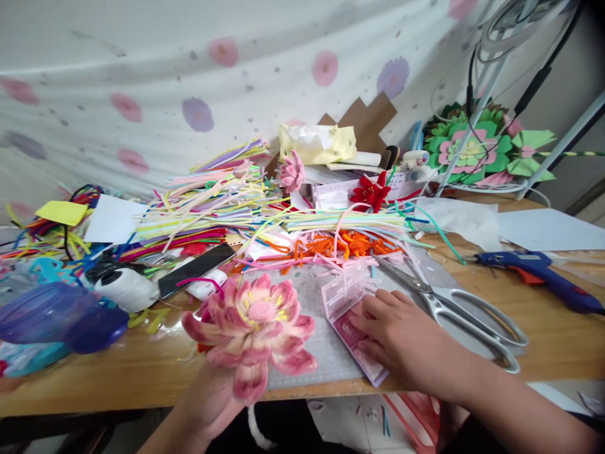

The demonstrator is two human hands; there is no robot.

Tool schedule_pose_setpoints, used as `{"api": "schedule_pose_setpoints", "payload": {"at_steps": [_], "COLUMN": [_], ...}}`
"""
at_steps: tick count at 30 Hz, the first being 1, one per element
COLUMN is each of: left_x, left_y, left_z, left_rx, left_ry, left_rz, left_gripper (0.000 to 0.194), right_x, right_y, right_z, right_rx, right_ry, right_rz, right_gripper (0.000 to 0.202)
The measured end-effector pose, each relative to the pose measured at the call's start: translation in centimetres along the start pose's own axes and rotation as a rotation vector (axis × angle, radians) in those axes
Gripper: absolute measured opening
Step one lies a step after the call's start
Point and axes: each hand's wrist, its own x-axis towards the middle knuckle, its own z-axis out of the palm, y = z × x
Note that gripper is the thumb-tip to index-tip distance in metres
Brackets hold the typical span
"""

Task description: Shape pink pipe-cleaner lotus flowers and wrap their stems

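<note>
A pink flower (261, 311) with layered fuzzy petals and yellow stamens faces up on a pale, curved stem. My left hand (210, 397) is closed around its underside, the fingers mostly hidden behind the petals. To its right, a pink-lilac hinged case (344, 296) lies with its lid raised, near the table's front edge. My right hand (401, 334) rests over this case, fingers bent and slightly apart, fingertips touching its pink inside. I see nothing held between them. Silver-handled scissors (466, 315) lie just beyond my right wrist.
A grey cutting mat (302, 315) lies under the case. Bundles of pipe cleaners (212, 202) fill the back. A phone (196, 270) and purple plastic container (61, 315) lie left, a blue glue gun (543, 274) right. A red flower (372, 191) and paper flowers (472, 151) stand behind.
</note>
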Motion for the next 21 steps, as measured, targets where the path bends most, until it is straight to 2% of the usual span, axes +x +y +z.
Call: {"api": "schedule_pose_setpoints", "payload": {"at_steps": [3, 5, 7, 10, 13, 19, 21], "left_x": [0.2, 0.2, 0.2, 0.3, 0.4, 0.3, 0.3], "left_y": [0.1, 0.0, -0.2, -0.3, -0.2, 0.1, 0.2], "left_z": [0.3, 0.3, 0.2, 0.1, 0.1, 0.2, 0.2], "left_rx": [0.028, 0.035, 0.023, 0.01, 0.006, 0.011, -0.006], "left_ry": [-0.042, -0.064, -0.087, -0.112, -0.11, -0.128, -0.143], "left_rz": [0.044, 0.059, 0.074, 0.107, 0.103, 0.048, 0.045], "left_gripper": [0.059, 0.057, 0.053, 0.046, 0.044, 0.06, 0.059], "right_x": [-0.3, -0.2, 0.3, 1.2, 1.7, 1.7, 1.7], "right_y": [-1.0, -2.1, -3.1, -4.3, -4.9, -4.7, -4.6], "right_z": [-1.1, -1.7, -2.0, -2.0, -1.7, -1.9, -2.0], "right_rx": [0.051, 0.03, -0.036, -0.12, -0.148, -0.225, -0.233], "right_ry": [0.177, 0.352, 0.455, 0.468, 0.452, 0.516, 0.512], "right_rz": [-0.062, -0.168, -0.267, -0.312, -0.335, -0.295, -0.297], "right_gripper": [0.016, 0.029, 0.044, 0.051, 0.049, 0.05, 0.05]}}
